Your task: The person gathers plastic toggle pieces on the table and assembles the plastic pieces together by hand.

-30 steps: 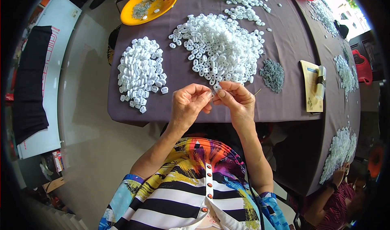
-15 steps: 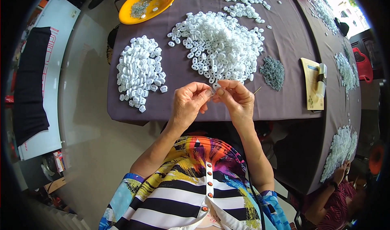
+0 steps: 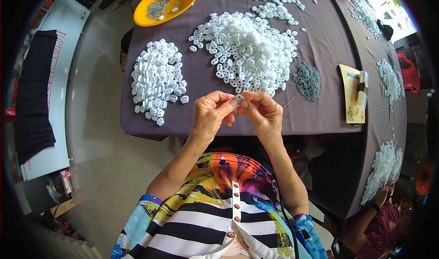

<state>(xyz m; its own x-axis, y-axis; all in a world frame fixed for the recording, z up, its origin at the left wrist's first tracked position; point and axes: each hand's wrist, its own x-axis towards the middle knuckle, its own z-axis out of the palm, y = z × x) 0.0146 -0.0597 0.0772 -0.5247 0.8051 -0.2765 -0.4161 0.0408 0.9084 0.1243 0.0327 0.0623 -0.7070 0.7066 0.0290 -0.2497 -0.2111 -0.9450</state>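
Two hands are brought together above the near edge of the purple-clothed table [image 3: 329, 117]: a small white plastic piece [image 3: 239, 97] is pinched between the fingertips of the left hand [image 3: 211, 115] and the right hand [image 3: 264, 114] (a thin pin juts from the right one). Beyond them, a large heap of white pieces [image 3: 247, 53], a smaller sorted pile [image 3: 157, 78], grey pins [image 3: 307, 79] and a yellow bowl [image 3: 183, 5] are seen.

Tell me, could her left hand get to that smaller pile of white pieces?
Probably yes: the smaller pile lies just ahead-left of her left hand on bare cloth, though both hands pinch one small white piece.
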